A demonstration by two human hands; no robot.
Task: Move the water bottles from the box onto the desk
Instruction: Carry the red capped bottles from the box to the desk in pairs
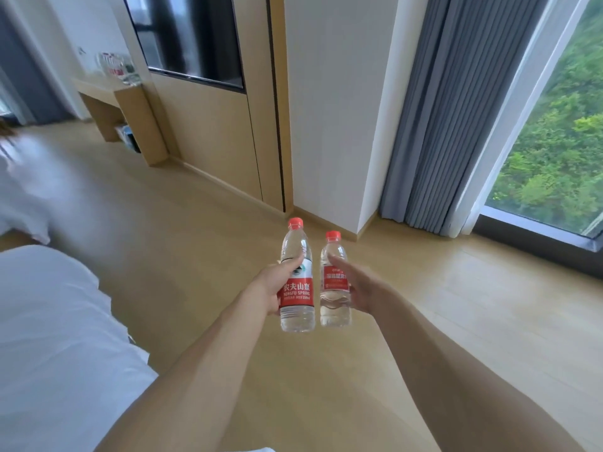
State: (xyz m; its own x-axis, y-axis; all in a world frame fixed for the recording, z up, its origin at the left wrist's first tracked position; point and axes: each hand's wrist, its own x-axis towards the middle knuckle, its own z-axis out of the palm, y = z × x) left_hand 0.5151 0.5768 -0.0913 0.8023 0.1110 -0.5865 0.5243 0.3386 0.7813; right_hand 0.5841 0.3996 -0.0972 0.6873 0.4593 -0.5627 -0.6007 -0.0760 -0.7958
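Above the wooden floor [202, 243], both arms reach forward, each hand in a closed grip on one bottle. The left hand [272, 288] wraps the taller bottle [297, 288] at its red label, thumb across the front. The right hand [357, 288] holds the shorter bottle [334, 285] from the side, thumb over the label. Both bottles stand upright, long axes vertical, red caps up, just beside each other but apart. The worktop [98, 88] stands well apart at far left, carrying blurred items.
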